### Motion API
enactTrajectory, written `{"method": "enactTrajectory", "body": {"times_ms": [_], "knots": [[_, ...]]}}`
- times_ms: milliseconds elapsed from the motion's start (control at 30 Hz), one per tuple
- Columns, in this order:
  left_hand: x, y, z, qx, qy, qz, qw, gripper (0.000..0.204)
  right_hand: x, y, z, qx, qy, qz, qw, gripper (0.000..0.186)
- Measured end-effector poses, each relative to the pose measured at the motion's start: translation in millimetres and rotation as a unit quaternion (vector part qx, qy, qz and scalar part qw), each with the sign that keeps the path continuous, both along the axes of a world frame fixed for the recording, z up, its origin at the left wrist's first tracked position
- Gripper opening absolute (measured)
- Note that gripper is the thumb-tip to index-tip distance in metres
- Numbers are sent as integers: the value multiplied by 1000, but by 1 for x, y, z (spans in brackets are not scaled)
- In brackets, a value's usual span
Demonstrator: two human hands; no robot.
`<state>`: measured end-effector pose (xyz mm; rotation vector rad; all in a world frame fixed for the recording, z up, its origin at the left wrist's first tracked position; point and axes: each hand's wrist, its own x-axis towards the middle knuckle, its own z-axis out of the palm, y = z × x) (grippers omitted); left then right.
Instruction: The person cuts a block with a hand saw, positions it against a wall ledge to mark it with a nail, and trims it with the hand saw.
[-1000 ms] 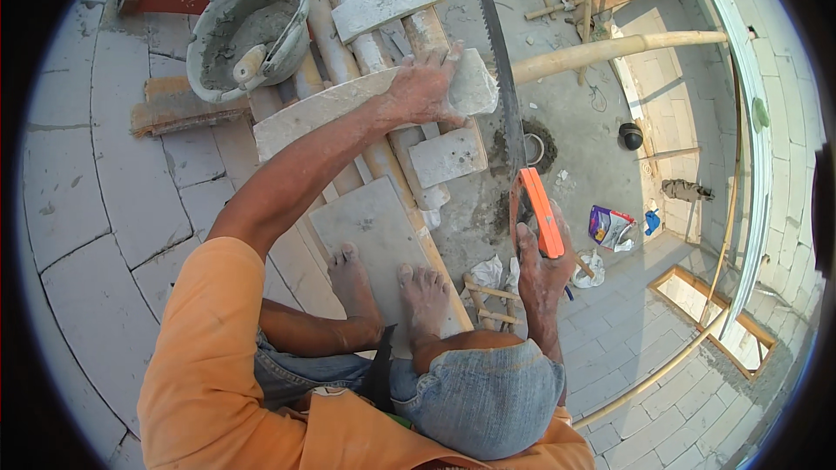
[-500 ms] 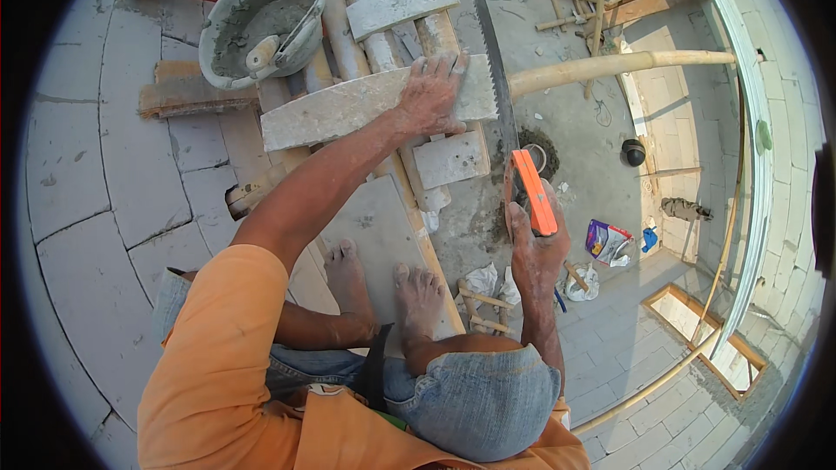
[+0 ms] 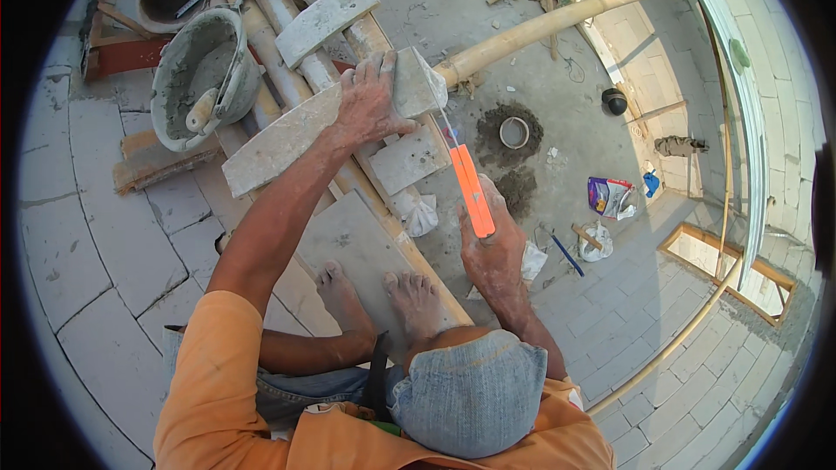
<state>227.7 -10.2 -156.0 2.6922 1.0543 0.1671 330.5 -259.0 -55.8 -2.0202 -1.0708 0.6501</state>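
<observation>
While crouching with both bare feet (image 3: 383, 296) on the flat grey slab (image 3: 348, 239), hold weight low and centred; judged the steadiest base for sawing.

Right hand (image 3: 495, 254): fingers wrapped fully shut round the orange handle of the saw (image 3: 471, 184). Grip firm, wrist in line with the blade, which is seen edge-on as a thin line running up to the right end of the pale block (image 3: 292, 137). Draw long, even strokes; avoid twisting, since a thin blade probably binds in the cut.

Block position: laid crosswise over the round poles (image 3: 287, 30) just ahead of the feet, right end jutting past them at the blade.

Left hand (image 3: 370, 104): palm down on the block near that end, fingers spread and curled over the far edge, not closed round it. Press straight down to stop rocking on the poles. Hold fingertips clear of the teeth; the margin looks small.

Bucket of mortar (image 3: 205, 70) near the block's left end, bamboo pole (image 3: 557, 22) beyond the cut: allow stroke room short of both.
</observation>
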Motion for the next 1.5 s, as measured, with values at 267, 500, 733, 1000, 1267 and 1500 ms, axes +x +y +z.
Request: {"method": "enactTrajectory", "body": {"times_ms": [267,500,733,1000,1267,1500], "knots": [[-1,0,2,-19,7,37,999,120,8,20,23,-10,104,-28,994,40],[-10,1,-6,13,-30,27,999,118,11,-22,51,-74,151,-42,985,40],[1,-7,-3,21,-6,9,1000,120,36,16,47,-69,103,-3,992,38],[-17,7,-2,24,2,25,999,119,21,-52,53,-48,61,18,997,36],[-11,6,-14,26,-28,13,999,120,15,-27,50,-99,103,-9,990,35],[-3,4,-16,48,-28,-6,998,120,25,-24,54,-79,76,-27,994,34]]}}
